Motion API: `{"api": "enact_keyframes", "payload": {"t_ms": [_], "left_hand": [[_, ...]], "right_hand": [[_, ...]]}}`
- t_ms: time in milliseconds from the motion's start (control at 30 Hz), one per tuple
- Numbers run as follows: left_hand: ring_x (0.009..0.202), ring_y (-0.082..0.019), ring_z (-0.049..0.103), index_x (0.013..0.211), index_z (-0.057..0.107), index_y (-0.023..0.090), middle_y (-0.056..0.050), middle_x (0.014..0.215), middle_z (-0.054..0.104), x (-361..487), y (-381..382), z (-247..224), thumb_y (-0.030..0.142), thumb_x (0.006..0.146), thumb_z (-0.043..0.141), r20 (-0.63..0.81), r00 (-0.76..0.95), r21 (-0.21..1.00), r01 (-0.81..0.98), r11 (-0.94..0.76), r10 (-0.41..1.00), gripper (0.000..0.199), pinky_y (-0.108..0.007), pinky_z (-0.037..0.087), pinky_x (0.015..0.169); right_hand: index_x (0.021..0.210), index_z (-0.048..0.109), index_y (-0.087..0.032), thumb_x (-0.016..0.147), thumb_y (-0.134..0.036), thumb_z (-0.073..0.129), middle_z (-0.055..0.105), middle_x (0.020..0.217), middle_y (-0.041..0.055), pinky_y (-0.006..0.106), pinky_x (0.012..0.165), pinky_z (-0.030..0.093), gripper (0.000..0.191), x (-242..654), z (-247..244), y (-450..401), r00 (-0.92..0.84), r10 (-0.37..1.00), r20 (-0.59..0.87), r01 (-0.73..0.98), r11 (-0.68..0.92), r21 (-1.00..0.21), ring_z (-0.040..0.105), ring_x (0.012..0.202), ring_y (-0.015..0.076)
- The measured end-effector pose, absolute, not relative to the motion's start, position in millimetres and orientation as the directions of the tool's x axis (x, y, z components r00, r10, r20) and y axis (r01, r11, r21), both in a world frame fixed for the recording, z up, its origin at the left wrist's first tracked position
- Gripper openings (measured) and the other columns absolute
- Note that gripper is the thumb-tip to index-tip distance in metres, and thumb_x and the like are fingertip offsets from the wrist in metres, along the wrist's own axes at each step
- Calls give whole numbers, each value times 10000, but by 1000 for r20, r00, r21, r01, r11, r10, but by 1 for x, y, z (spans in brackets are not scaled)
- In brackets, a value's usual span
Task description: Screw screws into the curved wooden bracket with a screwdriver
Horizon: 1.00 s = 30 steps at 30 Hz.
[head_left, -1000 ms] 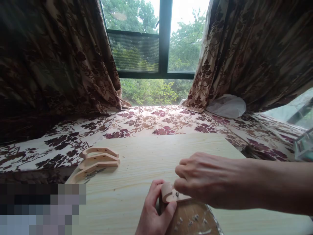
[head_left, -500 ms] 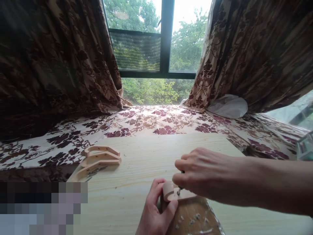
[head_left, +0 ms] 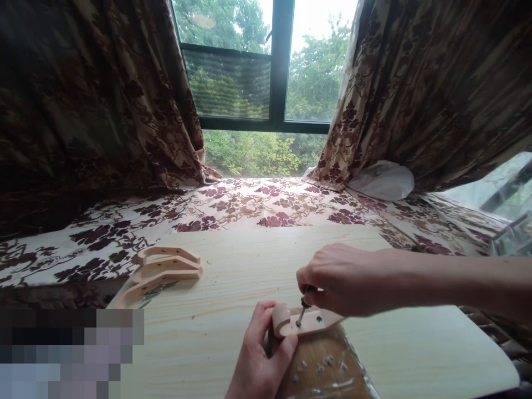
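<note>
My left hand [head_left: 266,349] grips the curled end of a pale wooden piece [head_left: 310,322], its thumb pressed on the near edge. The piece lies on a brown block [head_left: 318,366] strewn with small light bits too tiny to name. A dark hole shows in its flat part. My right hand [head_left: 332,280] is closed around the dark handle of a screwdriver [head_left: 305,307], whose metal shaft slants down to a spot on the wooden piece left of that hole. Part of the handle is hidden in the fingers.
Several similar wooden pieces [head_left: 170,266] lie at the board's left, with thin metal items [head_left: 160,291] beside them. The pale wooden board [head_left: 233,271] rests before a flower-patterned cloth [head_left: 266,202]. A clear plastic box [head_left: 513,235] stands at the far right.
My right hand has lifted slightly and tilted, so more of the screwdriver and the hole beside it now show. My left hand keeps its grip on the wooden piece. The view has shifted a little.
</note>
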State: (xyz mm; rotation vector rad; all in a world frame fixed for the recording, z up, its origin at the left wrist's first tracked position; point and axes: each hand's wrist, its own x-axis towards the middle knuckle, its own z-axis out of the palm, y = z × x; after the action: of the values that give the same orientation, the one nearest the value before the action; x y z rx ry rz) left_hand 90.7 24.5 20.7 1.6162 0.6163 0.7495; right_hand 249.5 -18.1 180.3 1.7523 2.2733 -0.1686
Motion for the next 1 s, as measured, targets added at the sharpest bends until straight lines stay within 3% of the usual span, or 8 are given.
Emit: {"api": "enact_keyframes", "payload": {"t_ms": [100,200,400,567,667,800,900,1000], "left_hand": [[955,-220,555,882,638,206,-58,1003,570,90,24,20,379,775,603,147,651,984,-17,-180,744,206,-287,437,890],[961,-222,550,880,634,205,-58,1006,567,90,25,18,374,776,604,162,652,982,-33,-187,740,200,-298,434,905],[932,-206,554,842,605,200,-51,985,560,91,25,17,383,791,588,148,659,983,-18,-181,737,191,-285,448,875],[915,-199,566,863,620,206,-42,968,565,92,25,18,350,792,595,154,645,983,-28,-179,748,162,-265,455,846],[935,-196,566,883,631,211,-42,991,556,91,25,19,311,788,601,166,643,982,-36,-187,747,141,-249,442,846],[962,-204,556,876,622,207,-46,1009,546,90,25,19,311,787,603,154,648,982,-18,-186,746,138,-257,427,872],[980,-206,548,905,616,209,-47,1027,537,88,25,21,303,800,584,149,674,982,-15,-188,724,145,-267,422,884],[986,-211,542,919,598,206,-52,1029,523,87,26,23,300,811,567,142,713,983,-19,-184,686,146,-286,429,882]], "right_hand": [[754,644,-149,846,-213,495,639,623,53,281,456,182,186,250,183,-21,-246,928,-279,954,282,97,504,506,133],[804,615,-158,818,-132,541,616,710,35,284,455,171,80,248,185,-27,-386,897,-215,896,420,144,489,534,125],[724,599,-150,858,-106,502,551,735,39,314,462,185,172,244,180,-30,-597,788,-152,748,615,250,442,620,156],[725,607,-142,831,-75,507,575,687,43,306,455,190,160,246,178,-26,-543,815,-203,792,577,197,427,563,140],[720,612,-143,856,-118,489,606,633,35,289,456,205,185,248,182,-24,-391,862,-322,886,447,121,428,495,116],[701,598,-152,896,-221,455,622,596,41,292,440,170,251,247,186,-24,-253,902,-351,935,321,152,444,453,115],[797,588,-158,837,-172,530,623,648,22,282,437,171,71,244,187,-26,-339,894,-294,908,392,147,462,479,117],[799,584,-168,798,-94,550,599,697,13,283,441,181,81,241,188,-25,-492,842,-223,837,528,146,467,528,123]]}}
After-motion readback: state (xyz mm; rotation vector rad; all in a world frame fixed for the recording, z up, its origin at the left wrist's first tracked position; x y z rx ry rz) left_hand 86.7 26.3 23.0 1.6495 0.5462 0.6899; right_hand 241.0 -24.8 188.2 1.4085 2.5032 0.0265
